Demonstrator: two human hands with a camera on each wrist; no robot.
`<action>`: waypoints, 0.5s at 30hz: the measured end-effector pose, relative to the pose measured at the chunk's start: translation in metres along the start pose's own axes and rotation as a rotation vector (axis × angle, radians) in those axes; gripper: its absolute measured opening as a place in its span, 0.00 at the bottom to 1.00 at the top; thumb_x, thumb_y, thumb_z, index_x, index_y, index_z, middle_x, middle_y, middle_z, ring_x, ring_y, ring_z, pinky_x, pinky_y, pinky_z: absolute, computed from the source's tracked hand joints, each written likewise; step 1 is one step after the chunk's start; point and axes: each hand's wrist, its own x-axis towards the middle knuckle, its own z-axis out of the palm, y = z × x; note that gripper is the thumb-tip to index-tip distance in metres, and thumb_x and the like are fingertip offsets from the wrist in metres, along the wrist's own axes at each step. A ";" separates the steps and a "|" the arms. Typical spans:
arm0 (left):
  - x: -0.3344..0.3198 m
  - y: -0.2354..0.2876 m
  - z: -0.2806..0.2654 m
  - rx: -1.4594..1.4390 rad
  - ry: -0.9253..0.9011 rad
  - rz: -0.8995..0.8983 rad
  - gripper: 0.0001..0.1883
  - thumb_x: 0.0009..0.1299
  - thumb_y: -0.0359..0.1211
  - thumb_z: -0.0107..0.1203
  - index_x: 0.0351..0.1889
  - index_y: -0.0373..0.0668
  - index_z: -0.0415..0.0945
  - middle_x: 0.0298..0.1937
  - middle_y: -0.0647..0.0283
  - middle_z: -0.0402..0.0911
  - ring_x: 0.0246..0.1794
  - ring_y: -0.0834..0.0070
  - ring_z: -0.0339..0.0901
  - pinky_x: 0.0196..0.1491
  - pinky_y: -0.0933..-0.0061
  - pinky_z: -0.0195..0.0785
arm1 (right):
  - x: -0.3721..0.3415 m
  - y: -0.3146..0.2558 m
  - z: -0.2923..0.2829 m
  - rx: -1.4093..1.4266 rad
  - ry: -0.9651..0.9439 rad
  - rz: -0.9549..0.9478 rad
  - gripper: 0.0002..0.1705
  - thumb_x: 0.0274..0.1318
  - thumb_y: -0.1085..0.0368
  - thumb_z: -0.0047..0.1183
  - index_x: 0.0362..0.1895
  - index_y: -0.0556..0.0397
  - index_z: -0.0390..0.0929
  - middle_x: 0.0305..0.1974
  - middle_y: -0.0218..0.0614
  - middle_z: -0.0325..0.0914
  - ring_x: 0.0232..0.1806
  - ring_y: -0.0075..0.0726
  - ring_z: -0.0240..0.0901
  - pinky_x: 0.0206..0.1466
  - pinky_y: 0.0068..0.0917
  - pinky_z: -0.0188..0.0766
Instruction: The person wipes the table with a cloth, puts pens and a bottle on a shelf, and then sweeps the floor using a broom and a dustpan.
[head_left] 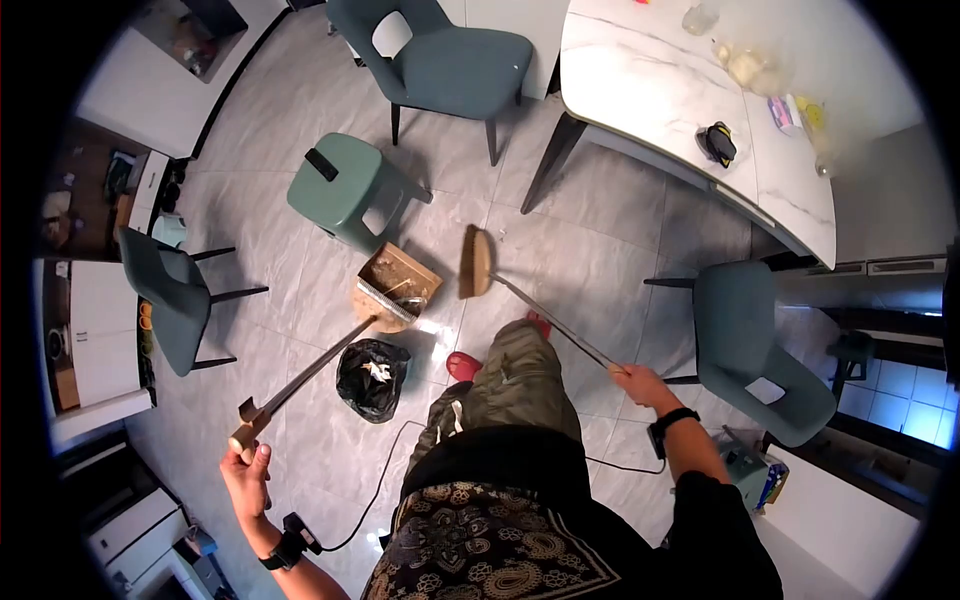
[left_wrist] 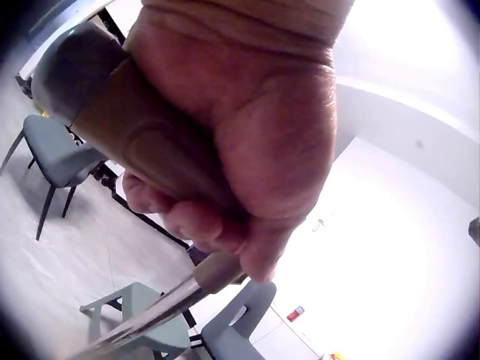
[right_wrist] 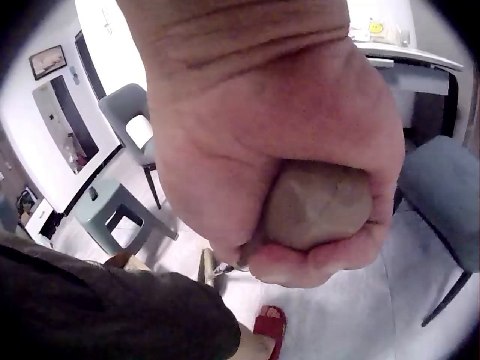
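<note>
My left hand (head_left: 246, 482) grips the end of the handle of a long-handled dustpan (head_left: 405, 262); in the left wrist view its fingers curl round the thick brown grip (left_wrist: 150, 131). The tan pan, with a toothed comb strip and some debris in it, sits low by the stool. In my right hand (head_left: 645, 388) is the handle of a broom (head_left: 482, 262), its round brown end (right_wrist: 319, 204) showing inside the curled fingers in the right wrist view. The broom head, with brown bristles, stands to the right of the pan, apart from it. Below the pan is a bin with a black bag (head_left: 372, 385).
A green stool (head_left: 340, 180) with a dark object on top stands just beyond the pan. Grey-green chairs stand at the back (head_left: 450, 70), left (head_left: 170, 300) and right (head_left: 745, 330). A marble-topped table (head_left: 640, 70) fills the upper right. Red slippers (head_left: 463, 366) show near the broom.
</note>
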 end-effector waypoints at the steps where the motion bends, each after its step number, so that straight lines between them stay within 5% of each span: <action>1: 0.002 0.001 0.008 0.004 -0.014 -0.014 0.15 0.63 0.39 0.65 0.32 0.39 0.73 0.19 0.76 0.65 0.16 0.88 0.60 0.19 0.83 0.55 | -0.015 0.000 -0.018 0.033 -0.034 0.084 0.29 0.60 0.45 0.44 0.56 0.52 0.74 0.42 0.45 0.80 0.38 0.43 0.79 0.40 0.37 0.74; 7: 0.027 0.002 0.048 0.019 -0.083 -0.014 0.12 0.64 0.35 0.64 0.36 0.39 0.74 0.21 0.76 0.67 0.17 0.88 0.61 0.20 0.82 0.56 | -0.053 0.016 -0.080 0.248 -0.018 0.106 0.22 0.58 0.51 0.51 0.51 0.49 0.78 0.34 0.45 0.80 0.31 0.43 0.78 0.35 0.37 0.73; 10: 0.042 0.005 0.073 0.023 -0.142 -0.026 0.09 0.65 0.33 0.61 0.35 0.41 0.73 0.20 0.77 0.66 0.17 0.88 0.60 0.19 0.82 0.56 | -0.076 0.020 -0.109 -0.053 0.268 -0.203 0.21 0.58 0.53 0.52 0.53 0.45 0.76 0.33 0.46 0.80 0.33 0.48 0.78 0.37 0.42 0.73; 13: 0.061 0.018 0.112 0.062 -0.232 -0.010 0.07 0.65 0.31 0.60 0.34 0.42 0.72 0.20 0.77 0.66 0.17 0.89 0.60 0.19 0.82 0.56 | -0.064 0.016 -0.103 -0.315 0.449 -0.295 0.18 0.60 0.58 0.47 0.55 0.39 0.72 0.35 0.48 0.80 0.35 0.52 0.79 0.40 0.46 0.73; 15: 0.071 0.027 0.143 0.095 -0.266 0.050 0.07 0.65 0.31 0.60 0.32 0.41 0.72 0.20 0.76 0.67 0.17 0.88 0.60 0.19 0.81 0.56 | -0.044 -0.005 -0.094 -0.436 0.409 -0.205 0.18 0.62 0.62 0.42 0.56 0.40 0.69 0.36 0.48 0.81 0.37 0.53 0.79 0.41 0.46 0.73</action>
